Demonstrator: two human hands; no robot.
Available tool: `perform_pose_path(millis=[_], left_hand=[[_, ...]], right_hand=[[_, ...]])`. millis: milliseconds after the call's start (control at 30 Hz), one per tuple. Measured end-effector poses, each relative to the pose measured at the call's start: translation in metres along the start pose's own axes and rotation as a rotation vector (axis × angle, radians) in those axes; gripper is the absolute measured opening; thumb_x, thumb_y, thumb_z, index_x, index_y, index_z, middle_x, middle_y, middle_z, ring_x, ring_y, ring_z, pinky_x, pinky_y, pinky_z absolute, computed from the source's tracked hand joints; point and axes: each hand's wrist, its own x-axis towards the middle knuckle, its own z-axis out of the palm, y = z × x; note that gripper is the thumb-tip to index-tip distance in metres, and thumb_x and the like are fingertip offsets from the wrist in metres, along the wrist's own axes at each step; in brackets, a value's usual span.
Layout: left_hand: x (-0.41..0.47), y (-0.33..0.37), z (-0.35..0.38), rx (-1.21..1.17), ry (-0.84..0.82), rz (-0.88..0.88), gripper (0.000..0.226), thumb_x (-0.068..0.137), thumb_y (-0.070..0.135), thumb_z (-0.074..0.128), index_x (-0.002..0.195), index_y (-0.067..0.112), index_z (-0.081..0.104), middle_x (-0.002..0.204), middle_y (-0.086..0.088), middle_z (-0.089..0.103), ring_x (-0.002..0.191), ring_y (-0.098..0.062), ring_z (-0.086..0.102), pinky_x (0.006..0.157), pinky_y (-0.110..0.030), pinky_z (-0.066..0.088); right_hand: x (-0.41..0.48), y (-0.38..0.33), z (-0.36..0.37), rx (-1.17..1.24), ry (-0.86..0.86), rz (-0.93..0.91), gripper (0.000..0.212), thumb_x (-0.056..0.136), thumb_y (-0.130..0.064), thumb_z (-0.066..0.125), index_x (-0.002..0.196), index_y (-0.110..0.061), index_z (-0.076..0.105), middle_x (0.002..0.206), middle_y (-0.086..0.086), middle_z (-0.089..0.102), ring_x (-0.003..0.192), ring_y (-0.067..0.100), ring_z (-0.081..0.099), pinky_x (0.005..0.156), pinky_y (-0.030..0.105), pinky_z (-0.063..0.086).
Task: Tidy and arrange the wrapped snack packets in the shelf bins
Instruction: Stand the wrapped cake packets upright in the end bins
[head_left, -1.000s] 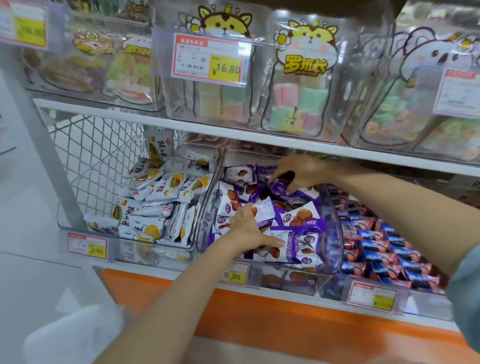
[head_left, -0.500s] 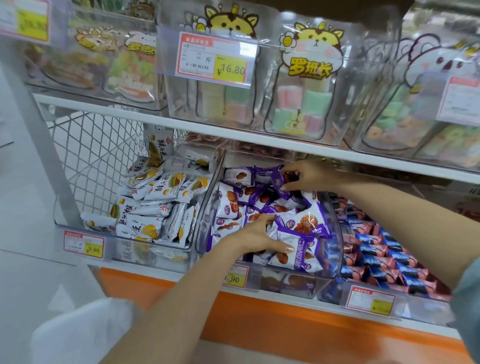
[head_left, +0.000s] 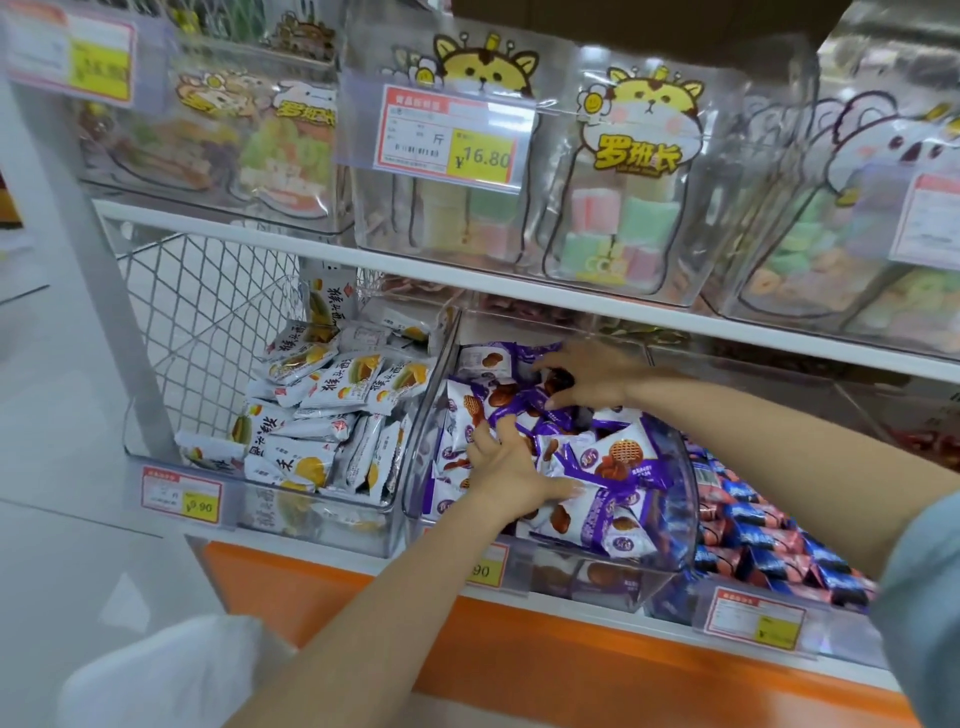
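Reaching into the middle clear bin (head_left: 428, 431), both hands are on the purple packets (head_left: 618, 462) piled inside. L hand (head_left: 511, 467): fingers spread, grip wide, pressing the pile nr front. R hand (head_left: 597, 376): at rear, grip curled round purple packets. White packets (head_left: 332, 415) fill the bin beside, on the left.

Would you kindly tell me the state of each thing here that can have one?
Left hand, open, resting on the purple packets.
Right hand, fingers curled round one of them at the back.
Middle bin, open-topped, heaped untidily with those packets.
White packets, jumbled in the left bin.
Red and blue packets, lined in rows.
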Motion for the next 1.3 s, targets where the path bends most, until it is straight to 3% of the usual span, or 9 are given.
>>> perform_pose_path(millis=[300,400,500,667,800,967,1067,1167,1300], left_hand=[[-0.005,-0.009,-0.002,-0.111,0.094,-0.111,0.084,0.083,0.037,0.067,0.144,0.014,0.012,0.144,-0.014,0.015,0.137,-0.03,0.017,0.109,-0.038,0.027],[-0.008,-0.008,-0.011,-0.117,0.144,-0.14,0.073,0.085,0.033,0.065,0.138,0.009,0.021,0.14,-0.014,0.019,0.133,-0.029,0.024,0.102,-0.034,0.032],[-0.007,-0.01,-0.018,-0.123,0.173,-0.15,0.072,0.085,0.03,0.067,0.136,0.007,0.021,0.141,-0.015,0.02,0.131,-0.03,0.028,0.096,-0.033,0.035],[-0.013,-0.006,-0.027,-0.446,0.163,-0.123,0.072,0.09,0.03,0.061,0.138,0.007,0.013,0.124,-0.008,0.044,0.106,-0.021,0.05,0.084,-0.026,0.037],[-0.016,0.002,-0.036,-1.04,-0.038,-0.162,0.05,0.093,0.034,0.054,0.132,0.017,0.027,0.115,-0.024,0.058,0.09,-0.026,0.066,0.085,-0.034,0.054],[-0.018,-0.009,-0.037,-1.139,-0.073,-0.142,0.039,0.088,0.02,0.063,0.122,0.008,0.047,0.113,-0.02,0.061,0.095,-0.024,0.067,0.084,-0.032,0.055],[-0.021,-0.015,-0.041,-1.085,-0.059,-0.132,0.036,0.085,0.011,0.066,0.117,0.007,0.052,0.109,-0.014,0.063,0.088,-0.02,0.068,0.082,-0.029,0.056],[-0.026,-0.021,-0.043,-1.022,-0.093,-0.155,0.042,0.079,-0.006,0.067,0.115,0.01,0.052,0.109,-0.016,0.062,0.086,-0.021,0.067,0.079,-0.026,0.057],[-0.027,-0.027,-0.04,-0.87,-0.121,-0.142,0.044,0.079,-0.012,0.064,0.11,0.016,0.055,0.115,-0.016,0.062,0.095,-0.023,0.066,0.077,-0.027,0.057]], right_hand=[[0.02,-0.077,0.017,0.222,0.048,-0.243,0.068,0.073,-0.029,0.078,0.132,-0.018,0.045,0.128,0.004,0.053,0.117,0.022,0.046,0.09,0.034,0.042],[0.022,-0.075,0.011,0.174,0.034,-0.231,0.033,0.074,-0.035,0.077,0.096,-0.021,0.057,0.095,-0.006,0.053,0.1,0.021,0.048,0.069,0.026,0.033],[0.011,-0.064,0.003,0.401,-0.051,-0.185,0.03,0.072,-0.027,0.08,0.072,-0.016,0.051,0.081,-0.004,0.051,0.078,0.016,0.047,0.057,0.025,0.029],[-0.013,-0.042,-0.018,0.579,0.02,-0.138,0.035,0.077,-0.017,0.075,0.111,-0.015,0.065,0.097,-0.01,0.06,0.088,0.004,0.056,0.063,0.007,0.036],[-0.028,-0.034,-0.023,0.687,-0.002,-0.182,0.023,0.074,-0.01,0.076,0.095,-0.012,0.066,0.081,-0.014,0.06,0.066,-0.009,0.053,0.06,0.01,0.037],[-0.038,-0.015,-0.04,0.761,-0.274,-0.284,0.018,0.086,-0.015,0.064,0.104,-0.017,0.067,0.096,-0.007,0.07,0.087,-0.001,0.064,0.075,0.011,0.048],[-0.013,-0.008,-0.033,0.901,-0.055,-0.157,0.01,0.089,-0.017,0.062,0.099,-0.018,0.064,0.095,-0.002,0.067,0.08,0.001,0.065,0.079,0.019,0.049],[0.019,-0.023,-0.016,0.618,0.191,-0.079,0.027,0.086,-0.018,0.068,0.112,-0.011,0.063,0.105,0.0,0.066,0.091,0.005,0.06,0.08,0.015,0.041],[0.044,-0.044,0.008,0.313,0.187,-0.141,0.054,0.081,-0.033,0.071,0.129,-0.015,0.053,0.131,0.005,0.055,0.117,0.022,0.052,0.091,0.029,0.039]])
